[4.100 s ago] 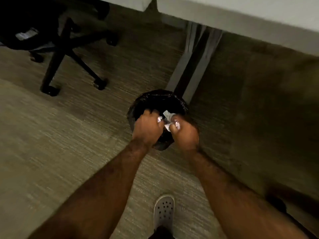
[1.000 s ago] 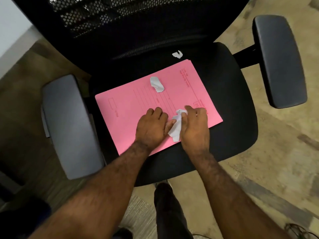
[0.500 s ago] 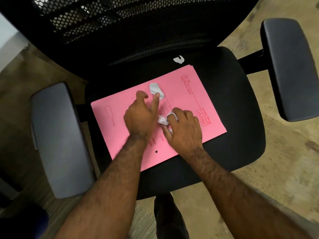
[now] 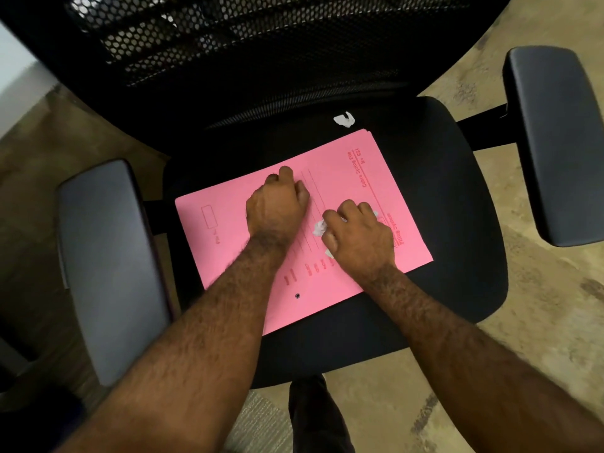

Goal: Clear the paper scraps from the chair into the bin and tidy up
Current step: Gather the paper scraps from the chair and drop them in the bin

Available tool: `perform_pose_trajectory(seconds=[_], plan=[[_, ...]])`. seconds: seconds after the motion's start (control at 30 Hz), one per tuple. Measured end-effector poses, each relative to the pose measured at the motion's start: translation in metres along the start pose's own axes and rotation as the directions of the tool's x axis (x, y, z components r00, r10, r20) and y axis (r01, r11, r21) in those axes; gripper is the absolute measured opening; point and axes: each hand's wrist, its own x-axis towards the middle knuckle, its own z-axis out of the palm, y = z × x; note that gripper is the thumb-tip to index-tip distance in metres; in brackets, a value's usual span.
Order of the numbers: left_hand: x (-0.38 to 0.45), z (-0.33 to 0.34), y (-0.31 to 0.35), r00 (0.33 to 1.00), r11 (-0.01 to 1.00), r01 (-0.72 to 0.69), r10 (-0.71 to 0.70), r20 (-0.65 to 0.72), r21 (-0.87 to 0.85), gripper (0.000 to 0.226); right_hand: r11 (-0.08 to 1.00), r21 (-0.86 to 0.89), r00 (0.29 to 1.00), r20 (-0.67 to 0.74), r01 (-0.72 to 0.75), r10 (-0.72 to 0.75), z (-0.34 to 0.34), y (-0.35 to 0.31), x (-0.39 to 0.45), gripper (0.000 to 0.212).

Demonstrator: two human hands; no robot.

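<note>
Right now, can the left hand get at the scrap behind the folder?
Probably yes: the scrap lies bare on the seat, nothing over it, though the left hand is curled shut on the folder.

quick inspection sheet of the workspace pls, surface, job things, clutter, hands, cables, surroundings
surface: black chair seat with a pink folder lying flat on it
job's things: one white paper scrap on the seat just beyond the folder's far corner; crumpled scraps on the folder under the right hand; bin not in view
clutter: nothing seen beyond the folder
hands: left hand curled in a fist on the folder, contents hidden; right hand closed over the crumpled scraps
cables: nothing seen
surroundings: mesh backrest, two grey armrests, beige carpet, the person's dark trouser leg below the seat
</note>
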Motion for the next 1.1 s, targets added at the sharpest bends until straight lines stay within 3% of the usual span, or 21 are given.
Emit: perform_pose_trajectory(seconds=[0.17, 0.27, 0.4, 0.5, 0.6, 0.67, 0.73, 0.83, 0.97, 1.1], plan=[[-0.008, 0.002, -0.007, 0.999, 0.998, 0.026, -0.025, -0.034, 0.053, 0.037, 0.989, -0.032, 0.989, 0.021, 0.145, -0.144, 0.001, 0.002, 0.006, 0.023], [-0.012, 0.000, -0.006, 0.998, 0.998, 0.047, -0.046, -0.037, 0.042, 0.043, 0.992, -0.024, 0.992, 0.007, 0.125, -0.125, 0.002, 0.004, 0.008, 0.031], [-0.013, -0.009, -0.007, 0.984, 0.980, 0.139, -0.153, -0.092, -0.141, 0.046, 0.997, 0.016, 0.996, -0.039, 0.079, -0.079, 0.003, 0.002, 0.011, 0.043], [-0.019, -0.016, -0.004, 0.968, 0.946, 0.155, -0.203, -0.148, -0.285, 0.042, 0.981, 0.176, 0.990, -0.100, -0.084, 0.103, -0.001, 0.009, 0.025, 0.041], [-0.036, -0.014, 0.003, 0.988, 0.962, 0.019, -0.060, -0.144, -0.271, 0.041, 0.867, 0.388, 0.899, -0.175, -0.312, 0.401, -0.011, 0.023, 0.054, 0.037], [-0.046, -0.009, 0.008, 0.994, 0.981, -0.059, 0.041, -0.098, -0.187, 0.042, 0.832, 0.407, 0.849, -0.209, -0.376, 0.486, -0.015, 0.030, 0.079, 0.033], [-0.052, -0.005, 0.013, 0.993, 0.989, -0.112, 0.109, -0.034, -0.095, 0.043, 0.844, 0.362, 0.855, -0.190, -0.396, 0.483, -0.013, 0.034, 0.105, 0.028], [-0.053, 0.001, 0.016, 0.984, 0.985, -0.173, 0.174, 0.028, -0.026, 0.034, 0.894, 0.188, 0.896, -0.110, -0.407, 0.431, 0.002, 0.039, 0.138, 0.042], [-0.051, 0.001, 0.020, 0.972, 0.973, -0.231, 0.231, 0.036, -0.009, 0.026, 0.947, -0.084, 0.950, -0.025, -0.311, 0.310, 0.015, 0.039, 0.161, 0.049], [-0.048, 0.002, 0.018, 0.964, 0.966, -0.253, 0.247, 0.102, 0.047, 0.029, 0.952, -0.139, 0.960, 0.021, -0.275, 0.280, 0.021, 0.032, 0.165, 0.039]])
